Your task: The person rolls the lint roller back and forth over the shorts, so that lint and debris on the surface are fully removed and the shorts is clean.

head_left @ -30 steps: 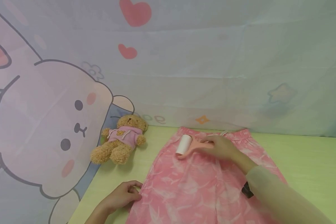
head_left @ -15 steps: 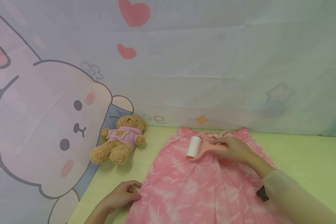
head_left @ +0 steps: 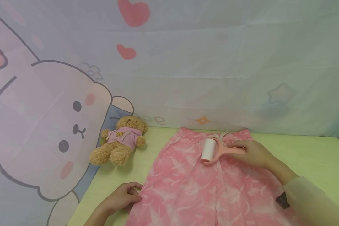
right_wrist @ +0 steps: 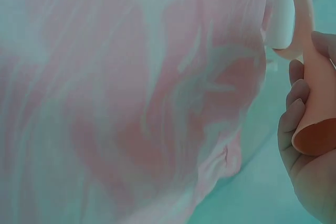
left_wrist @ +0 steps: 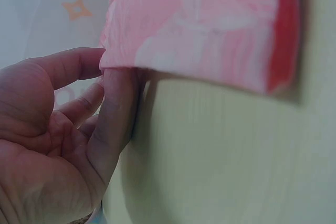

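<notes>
Pink patterned shorts or trousers (head_left: 183, 182) lie on the table, waistband at the far side. My right hand (head_left: 252, 153) grips the handle of a peach lint roller (head_left: 222, 150); its white roll (head_left: 208, 150) rests on the cloth just below the waistband. In the right wrist view, fingers wrap the hollow handle (right_wrist: 319, 85). My left hand (head_left: 122, 197) is at the garment's left edge. The left wrist view shows the left hand (left_wrist: 63, 124) pinching that edge (left_wrist: 173, 45) between thumb and a finger.
A teddy bear (head_left: 122, 141) in a pink hoodie lies at the left on the pale green table (head_left: 313, 163). Behind stands a fabric backdrop (head_left: 186, 62) with a cartoon bunny. A small black object (head_left: 282, 201) shows beside the right sleeve.
My right hand has moved the lint roller to the right across the garment, below the waistband. The left hand has kept its place at the left edge.
</notes>
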The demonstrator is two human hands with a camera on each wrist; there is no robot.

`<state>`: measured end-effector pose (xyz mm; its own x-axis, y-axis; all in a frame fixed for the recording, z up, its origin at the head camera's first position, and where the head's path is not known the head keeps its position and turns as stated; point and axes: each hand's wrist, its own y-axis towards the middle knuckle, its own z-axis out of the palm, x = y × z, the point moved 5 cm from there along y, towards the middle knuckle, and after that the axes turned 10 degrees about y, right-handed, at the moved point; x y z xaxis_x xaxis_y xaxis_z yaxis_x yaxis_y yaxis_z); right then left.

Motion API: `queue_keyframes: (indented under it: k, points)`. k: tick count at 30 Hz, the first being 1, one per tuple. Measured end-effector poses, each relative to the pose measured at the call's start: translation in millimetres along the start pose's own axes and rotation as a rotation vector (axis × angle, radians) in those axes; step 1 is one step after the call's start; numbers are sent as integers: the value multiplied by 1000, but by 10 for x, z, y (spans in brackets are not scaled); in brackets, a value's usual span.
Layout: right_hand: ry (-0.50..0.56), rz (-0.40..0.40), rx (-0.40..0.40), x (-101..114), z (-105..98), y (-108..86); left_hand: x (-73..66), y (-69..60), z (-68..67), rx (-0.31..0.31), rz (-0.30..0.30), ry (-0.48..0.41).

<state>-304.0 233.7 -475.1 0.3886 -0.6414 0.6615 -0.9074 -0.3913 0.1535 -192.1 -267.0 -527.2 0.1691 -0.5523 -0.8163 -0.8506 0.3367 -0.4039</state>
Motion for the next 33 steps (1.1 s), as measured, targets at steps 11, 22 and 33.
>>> queue_keyframes:
  k: [11, 22, 33]
  points:
    - [-23, -5, -18, -88, -181, -170, 17, 10, -16, -7, -9, 12]
    - [-10, -61, -27, -111, -81, -94, -6, -15, -21, -3, -13, 4]
    - [16, -69, 2, 56, 130, 123, 1, -3, -8, 3, -2, -1]
